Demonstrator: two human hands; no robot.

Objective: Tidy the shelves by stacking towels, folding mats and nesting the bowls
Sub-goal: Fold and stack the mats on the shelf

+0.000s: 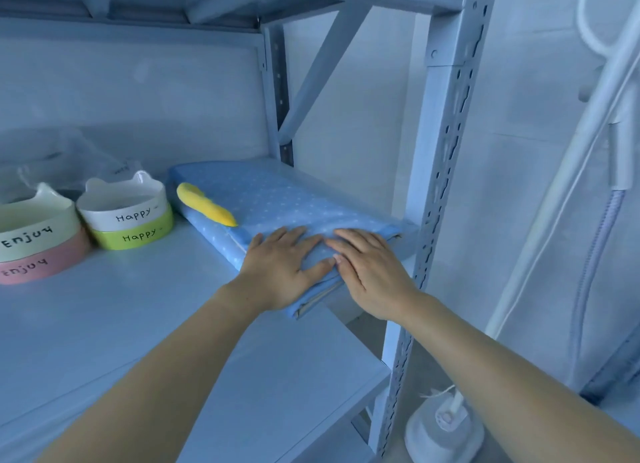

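Hands [280,268] [372,272] flat on mat [277,199], white shelf [138,324]

White shelf [145,324], folded mat [277,199], stacked bowls [128,216]

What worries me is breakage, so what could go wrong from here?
1. The left hand and right hand press flat on the folded blue mat at the right end of the shelf; a push could slide it off the edge.
2. Shoved left, the mat could knock the stacked Happy bowls close beside it.

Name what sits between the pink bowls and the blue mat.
The nested Happy bowls, white in green, standing on the shelf; head view.
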